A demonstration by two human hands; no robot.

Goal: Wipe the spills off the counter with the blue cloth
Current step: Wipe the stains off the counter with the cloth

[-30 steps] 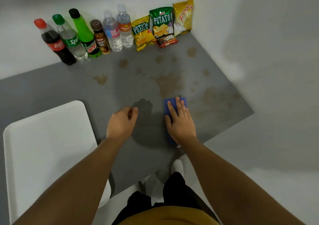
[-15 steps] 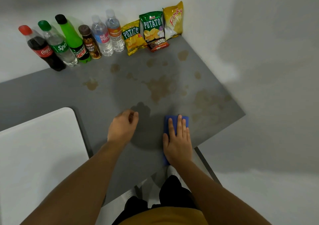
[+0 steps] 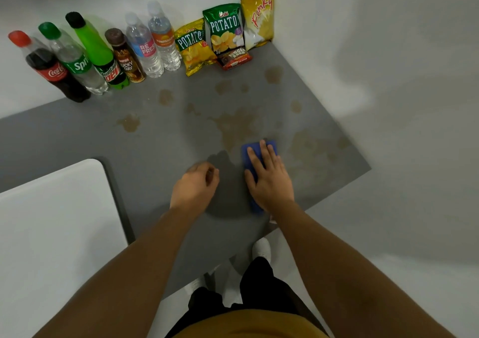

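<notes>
I had my right hand (image 3: 269, 179) pressed flat on the blue cloth (image 3: 256, 151), fingers spread and extended over it, not curled around it. The cloth lay on the grey counter (image 3: 77, 135) near the front edge, its far end just touching the lower tip of the largest brown spill (image 3: 236, 126). My left hand (image 3: 193, 186) rested on the counter beside it, loosely curled, with nothing in it as far as I could see; the fingertips were blurred, so I could not tell how tightly they were closed.

By my judgement the job was barely under way. The big central spill looked whole, and smaller brown spots (image 3: 129, 122) sat well apart across the counter, several close to the row of drink bottles (image 3: 114, 52) and the snack bags (image 3: 225, 29) against the back wall. A fainter smeared patch (image 3: 311, 148) spread to the right of the cloth, towards the counter's right edge. The strip of counter around my hands looked free of stains, though shadow fell across it. Nearly all the wiping was left: the central patch, the right-hand smear, then the scattered spots by the bottles and bags.
</notes>
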